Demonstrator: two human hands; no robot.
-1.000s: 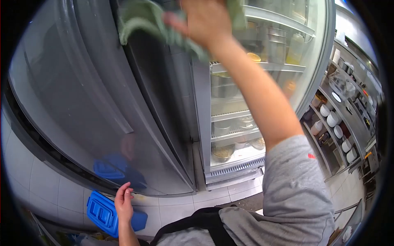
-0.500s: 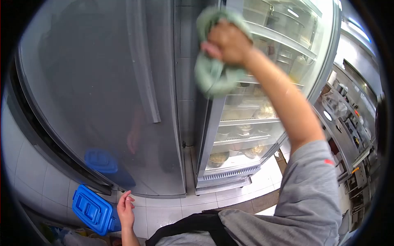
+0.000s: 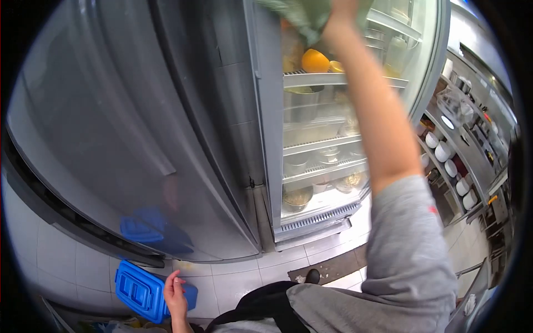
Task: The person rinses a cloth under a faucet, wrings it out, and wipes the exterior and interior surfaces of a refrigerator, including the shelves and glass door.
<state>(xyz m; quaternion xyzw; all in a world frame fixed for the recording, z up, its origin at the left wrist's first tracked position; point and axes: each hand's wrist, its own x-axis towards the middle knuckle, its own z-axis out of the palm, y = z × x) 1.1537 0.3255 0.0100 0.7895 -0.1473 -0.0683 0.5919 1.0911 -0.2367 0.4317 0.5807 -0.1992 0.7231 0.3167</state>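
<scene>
My right hand [image 3: 338, 21] is raised at the top edge of the view, closed on a green cloth [image 3: 308, 15], against the upper part of the glass-door fridge [image 3: 271, 166]. Motion blurs the cloth, and the fingers are mostly out of view. Behind the glass, shelves hold an orange [image 3: 315, 61], a metal pot [image 3: 302, 102] and covered bowls [image 3: 297, 197]. My left hand [image 3: 176, 295] hangs low with loosely bent fingers and nothing in it. It appears in front of a blue lidded bin [image 3: 141, 291] on the floor.
A tall grey metal fridge [image 3: 111, 139] stands to the left, reflecting the bin. On the right, steel shelving [image 3: 472, 136] carries white bowls [image 3: 442, 151] and utensils. A dark mat [image 3: 333, 271] lies on the white tiled floor [image 3: 239, 283].
My right hand has moved up with the cloth, partly leaving the view. The camera view has shifted, and the orange behind the glass now shows. My left hand looks much the same.
</scene>
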